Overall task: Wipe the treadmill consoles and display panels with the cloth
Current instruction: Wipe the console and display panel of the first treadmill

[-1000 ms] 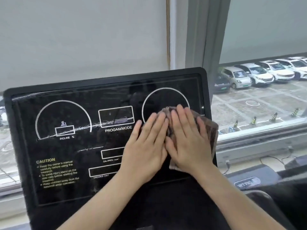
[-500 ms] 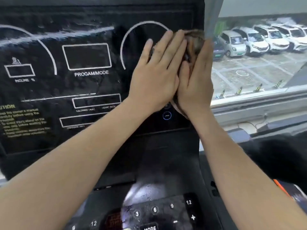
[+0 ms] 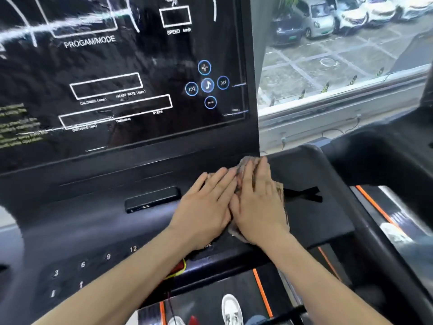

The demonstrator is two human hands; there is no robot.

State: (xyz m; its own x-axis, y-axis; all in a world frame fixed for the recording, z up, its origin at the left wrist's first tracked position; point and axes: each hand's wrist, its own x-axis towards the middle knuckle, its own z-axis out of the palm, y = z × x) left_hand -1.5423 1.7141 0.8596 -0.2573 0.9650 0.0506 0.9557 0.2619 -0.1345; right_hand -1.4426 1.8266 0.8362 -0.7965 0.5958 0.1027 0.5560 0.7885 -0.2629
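Head view of a treadmill beside a window. A glossy black display panel (image 3: 117,66) with white outlined read-out boxes and the legends "PROGAM/MODE" and "SPEED" is seen upright at upper left; a pale smeared streak (image 3: 70,22) is visible across its upper part, and a cluster of blue-ringed round music buttons (image 3: 207,85) near its right edge. Below it, a dark grey sloping plastic console (image 3: 93,219) is shown, bearing a small black rectangular port block (image 3: 152,199) and a row of white number keys (image 3: 82,265) at its lower left.

A crumpled brown-grey cloth (image 3: 243,163) is pressed onto the console at the lower right corner of the display panel, just left of a flat black side tray (image 3: 328,219) marked with a black cross. The left hand (image 3: 206,207) and the right hand (image 3: 257,207) are laid flat on the cloth side by side, touching along their inner edges, fingers straight and pointed towards the panel; most of the cloth is covered by them.

Beneath the console, a black running belt with orange side stripes (image 3: 260,292) and white shoes (image 3: 232,310) are seen. Through the window glass (image 3: 339,66) at right, a paved car park with parked cars (image 3: 314,19) is visible.
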